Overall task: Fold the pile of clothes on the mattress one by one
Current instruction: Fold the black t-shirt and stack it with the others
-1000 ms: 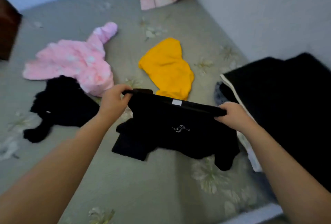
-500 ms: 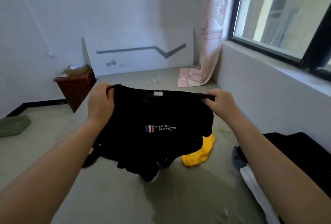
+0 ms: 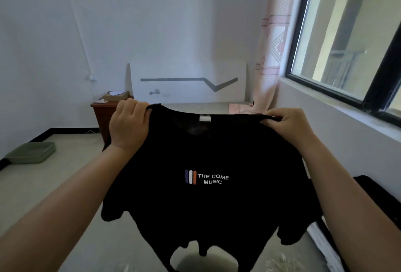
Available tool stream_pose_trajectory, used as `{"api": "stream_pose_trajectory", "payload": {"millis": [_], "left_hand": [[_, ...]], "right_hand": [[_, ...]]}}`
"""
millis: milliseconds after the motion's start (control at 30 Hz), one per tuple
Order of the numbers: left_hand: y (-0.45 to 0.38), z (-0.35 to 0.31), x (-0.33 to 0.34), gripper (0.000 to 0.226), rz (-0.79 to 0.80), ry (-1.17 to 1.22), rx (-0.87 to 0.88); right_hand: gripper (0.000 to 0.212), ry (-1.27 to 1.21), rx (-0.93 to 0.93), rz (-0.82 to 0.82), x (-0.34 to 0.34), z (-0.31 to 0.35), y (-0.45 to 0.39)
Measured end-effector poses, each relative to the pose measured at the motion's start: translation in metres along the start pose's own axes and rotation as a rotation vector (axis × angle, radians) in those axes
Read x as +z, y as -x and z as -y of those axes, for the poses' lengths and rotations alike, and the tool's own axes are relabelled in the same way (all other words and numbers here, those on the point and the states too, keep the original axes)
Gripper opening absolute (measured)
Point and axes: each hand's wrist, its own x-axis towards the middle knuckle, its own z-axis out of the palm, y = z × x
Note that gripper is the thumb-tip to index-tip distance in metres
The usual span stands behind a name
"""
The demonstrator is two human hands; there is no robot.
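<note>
A black T-shirt (image 3: 208, 206) with the white print "THE COME MUSIC" hangs spread in front of me, print facing me, well above the grey mattress (image 3: 112, 247). My left hand (image 3: 128, 126) grips its left shoulder. At the other shoulder seam my right hand (image 3: 286, 125) pinches the cloth. The shirt's hem dangles just over the mattress and hides the clothes lying behind it.
A dark pile of clothes with a white piece (image 3: 377, 202) lies at the right by the wall under the window (image 3: 347, 39). A brown bedside cabinet (image 3: 102, 117) stands at the left, a green tray (image 3: 32, 152) on the floor, a pink curtain (image 3: 271, 58) at the far corner.
Both hands lifted the black shirt from the mattress up to chest height and spread it out. My view rose from the mattress to the far wall, so the pink and yellow clothes dropped out of sight.
</note>
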Motion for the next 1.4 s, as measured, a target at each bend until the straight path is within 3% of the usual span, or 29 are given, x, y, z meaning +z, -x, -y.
{"api": "stream_pose_trajectory", "payload": {"millis": [167,233,300,367,500,567,633,800,900,1033,1067,1167,1300,1400], "left_hand": [[0.003,0.023,0.009,0.024,0.072,-0.207,0.106],[0.019,0.028,0.029,0.021,0.197,-0.194,0.118],[0.05,0.032,0.056,0.014,0.339,-0.183,0.081],[0.092,0.035,0.084,0.011,0.514,-0.174,-0.015],[0.189,0.036,0.143,0.023,0.832,-0.182,-0.188],[0.234,0.035,0.172,0.012,0.898,-0.176,-0.218],[0.274,0.035,0.201,0.004,0.937,-0.154,-0.273],[0.351,0.042,0.261,0.029,0.998,-0.159,-0.317],[0.379,0.058,0.289,0.028,1.03,-0.207,-0.365],[0.395,0.089,0.326,0.012,1.028,-0.177,-0.401],[0.397,0.096,0.336,0.01,1.025,-0.176,-0.366],[0.41,0.107,0.368,0.004,1.05,-0.158,-0.325],[0.446,0.099,0.399,0.002,1.162,-0.096,-0.405],[0.476,0.099,0.412,0.018,1.252,-0.073,-0.483]], "right_hand": [[0.02,0.54,-0.122,0.073,0.032,-0.006,-0.016],[0.011,0.779,-0.169,0.074,0.061,-0.018,-0.015],[0.019,0.836,-0.257,0.088,0.097,-0.036,-0.005],[0.013,0.869,-0.287,0.151,0.137,-0.063,0.011],[0.027,0.836,-0.269,0.389,0.225,-0.144,0.059],[0.029,0.769,-0.265,0.483,0.263,-0.182,0.079],[0.028,0.718,-0.259,0.542,0.297,-0.217,0.096],[0.02,0.666,-0.134,0.526,0.376,-0.283,0.118],[0.008,0.573,-0.014,0.521,0.42,-0.309,0.117],[0.007,0.504,0.227,0.656,0.461,-0.34,0.107],[0.003,0.494,0.179,0.63,0.466,-0.347,0.106],[0.022,0.617,-0.055,0.589,0.478,-0.368,0.107],[0.026,0.661,-0.023,0.68,0.495,-0.391,0.119],[0.023,0.659,-0.012,0.711,0.51,-0.402,0.133]]}}
